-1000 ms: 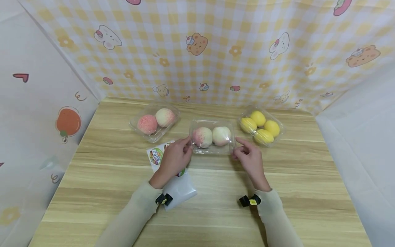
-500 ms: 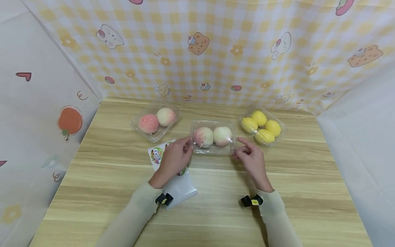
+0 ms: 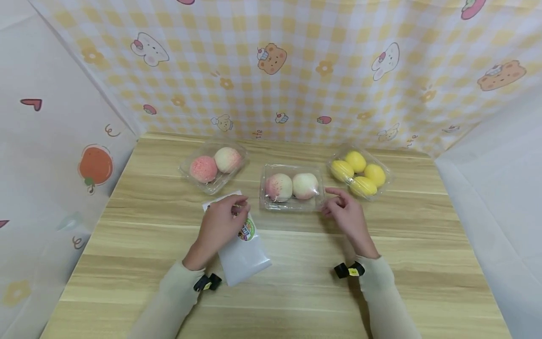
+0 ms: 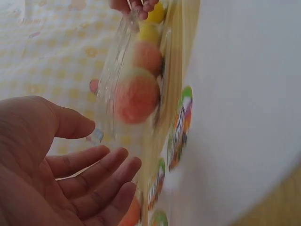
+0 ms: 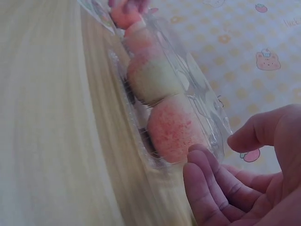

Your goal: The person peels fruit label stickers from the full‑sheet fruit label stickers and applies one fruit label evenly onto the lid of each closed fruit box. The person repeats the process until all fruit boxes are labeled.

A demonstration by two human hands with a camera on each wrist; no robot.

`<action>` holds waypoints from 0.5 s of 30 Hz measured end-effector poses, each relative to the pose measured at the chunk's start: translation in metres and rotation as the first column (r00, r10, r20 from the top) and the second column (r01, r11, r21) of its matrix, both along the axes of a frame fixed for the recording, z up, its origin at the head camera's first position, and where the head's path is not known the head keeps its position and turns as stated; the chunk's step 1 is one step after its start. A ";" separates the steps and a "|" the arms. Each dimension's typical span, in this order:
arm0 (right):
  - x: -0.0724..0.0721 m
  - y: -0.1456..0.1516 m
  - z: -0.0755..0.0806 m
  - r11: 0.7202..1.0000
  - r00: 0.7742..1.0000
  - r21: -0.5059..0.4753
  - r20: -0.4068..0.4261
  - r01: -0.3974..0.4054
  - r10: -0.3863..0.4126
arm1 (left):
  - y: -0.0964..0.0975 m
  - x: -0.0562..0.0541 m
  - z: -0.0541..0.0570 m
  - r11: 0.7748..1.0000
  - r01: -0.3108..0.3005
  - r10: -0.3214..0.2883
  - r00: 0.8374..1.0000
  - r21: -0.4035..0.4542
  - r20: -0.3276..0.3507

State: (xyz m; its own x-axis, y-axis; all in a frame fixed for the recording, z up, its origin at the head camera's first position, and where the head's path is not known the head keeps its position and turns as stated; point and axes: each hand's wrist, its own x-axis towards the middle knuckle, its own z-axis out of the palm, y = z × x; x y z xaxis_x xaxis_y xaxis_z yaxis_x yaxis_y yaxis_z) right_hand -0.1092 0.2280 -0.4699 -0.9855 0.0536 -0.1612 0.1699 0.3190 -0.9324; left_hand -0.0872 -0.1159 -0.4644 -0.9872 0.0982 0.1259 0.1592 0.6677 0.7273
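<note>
In the head view a clear plastic clamshell box (image 3: 292,207) with two peaches (image 3: 278,187) inside lies closed at mid-table. Left of it my left hand (image 3: 222,221) hovers over a white sheet of round fruit stickers (image 3: 245,268), its fingers loosely bent and holding nothing. The left wrist view shows the same hand (image 4: 84,174) with thumb and fingers apart, beside the sticker sheet (image 4: 235,94). At the box's right end is my right hand (image 3: 345,216), fingers relaxed. In the right wrist view its fingertips (image 5: 197,162) are right at the end of the box.
A second clear box (image 3: 209,189) with two peaches stands at the back left. To the back right is another clear box (image 3: 383,190) holding several lemons (image 3: 362,187). A yellow checked cloth (image 3: 296,94) hangs along the table's far edge.
My left hand has left the box's left end and moved left and toward me, over the sticker sheet. The right hand has shifted only slightly. The box stays in place.
</note>
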 end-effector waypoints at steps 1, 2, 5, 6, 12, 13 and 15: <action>-0.001 0.000 0.000 1.000 1.000 0.000 0.003 0.002 -0.002 | -0.005 0.002 0.000 1.000 -0.012 0.012 1.000 -0.005 0.002; -0.003 0.001 0.001 1.000 1.000 -0.003 0.005 0.003 -0.003 | -0.011 0.004 -0.001 1.000 -0.024 0.024 1.000 -0.013 0.002; -0.008 0.001 0.001 1.000 1.000 -0.008 0.013 0.012 -0.012 | -0.031 0.009 -0.004 0.997 -0.070 0.070 0.997 -0.034 0.010; -0.009 0.001 0.001 1.000 1.000 -0.009 0.016 0.013 -0.013 | -0.037 0.011 -0.005 0.996 -0.084 0.085 0.996 -0.039 0.014; -0.016 0.000 -0.002 0.999 0.999 -0.034 0.039 0.030 -0.028 | -0.063 0.011 -0.009 0.989 -0.125 0.127 0.992 -0.074 0.016; -0.017 0.000 -0.003 0.999 0.999 -0.037 0.041 0.031 -0.029 | -0.066 0.011 -0.009 0.988 -0.130 0.132 0.991 -0.079 0.015; -0.018 0.000 -0.003 0.999 0.999 -0.039 0.043 0.032 -0.030 | -0.069 0.009 -0.010 0.986 -0.140 0.142 0.990 -0.089 0.019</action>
State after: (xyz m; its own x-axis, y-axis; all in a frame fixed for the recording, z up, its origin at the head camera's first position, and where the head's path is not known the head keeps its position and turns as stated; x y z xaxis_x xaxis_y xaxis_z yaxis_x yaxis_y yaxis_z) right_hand -0.1272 0.2276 -0.4730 -0.9758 0.0764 -0.2049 0.2182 0.2756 -0.9362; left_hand -0.0781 -0.1850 -0.4744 -0.9946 -0.0330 0.0979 0.0411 0.7429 0.6681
